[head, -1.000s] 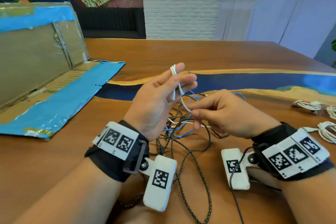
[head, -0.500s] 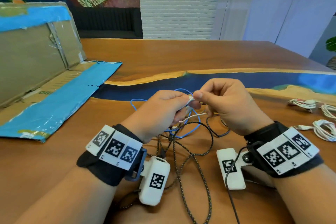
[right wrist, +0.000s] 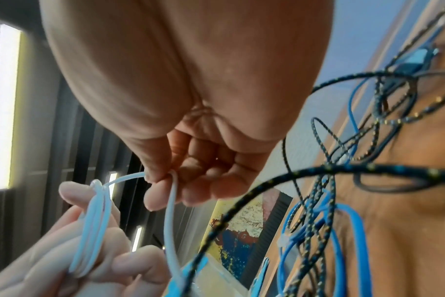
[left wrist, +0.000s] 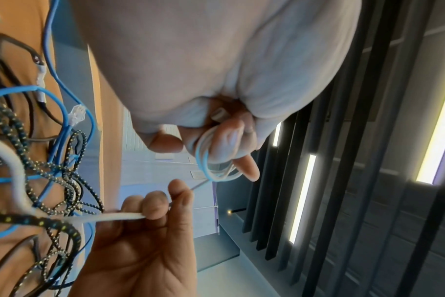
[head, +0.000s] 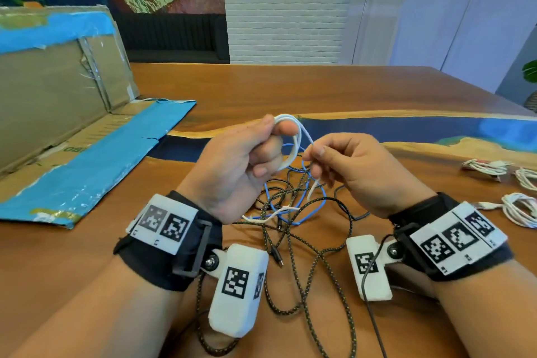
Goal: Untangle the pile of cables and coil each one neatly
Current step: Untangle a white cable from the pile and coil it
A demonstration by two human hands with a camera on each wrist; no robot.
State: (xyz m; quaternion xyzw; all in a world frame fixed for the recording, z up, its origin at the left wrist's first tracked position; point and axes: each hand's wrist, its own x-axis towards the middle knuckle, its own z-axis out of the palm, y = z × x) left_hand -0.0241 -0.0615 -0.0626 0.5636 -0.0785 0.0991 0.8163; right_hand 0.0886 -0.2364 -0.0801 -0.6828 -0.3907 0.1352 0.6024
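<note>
My left hand point(head: 250, 154) is raised over the table and holds a small coil of white cable point(head: 292, 136) looped around its fingers; the same loops point(left wrist: 216, 170) show in the left wrist view. My right hand point(head: 334, 160) pinches the free run of that white cable point(right wrist: 172, 211) between thumb and forefinger just right of the coil. The cable's tail hangs down to the tangled pile point(head: 290, 206) below, where a blue cable point(head: 316, 206), black cables and a dark braided cable point(head: 302, 256) cross each other.
A flattened cardboard box with blue tape point(head: 72, 139) lies at the left. Several coiled white cables point(head: 520, 206) sit at the table's right edge. The wooden table point(head: 276, 90) has a blue resin strip across its middle.
Both hands were together low over the pile half a second ago. Now the left hand has lifted with the white coil, and the right hand has drawn a new turn of cable beside it.
</note>
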